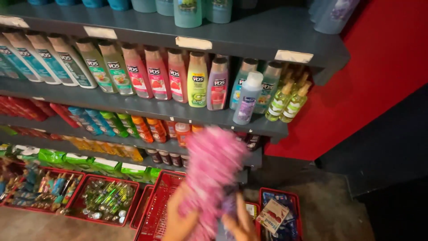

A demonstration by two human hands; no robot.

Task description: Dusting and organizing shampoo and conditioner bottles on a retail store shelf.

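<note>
A fluffy pink duster (213,174) fills the lower middle of the head view, blurred by motion. My left hand (178,221) grips its lower left part. My right hand (240,223) holds its lower right side, by a darker purple handle. The duster's head points up toward the grey shelf (147,107) of upright shampoo bottles (154,73) in pink, green, white and purple. A pale lilac bottle (246,98) stands at that shelf's front edge, just above the duster's tip.
Lower shelves carry small coloured bottles (133,125) and green packs (80,160). Red wire baskets (156,209) of small goods sit on the floor. One basket at right holds a carded item (272,216). A red wall (379,67) bounds the shelving on the right.
</note>
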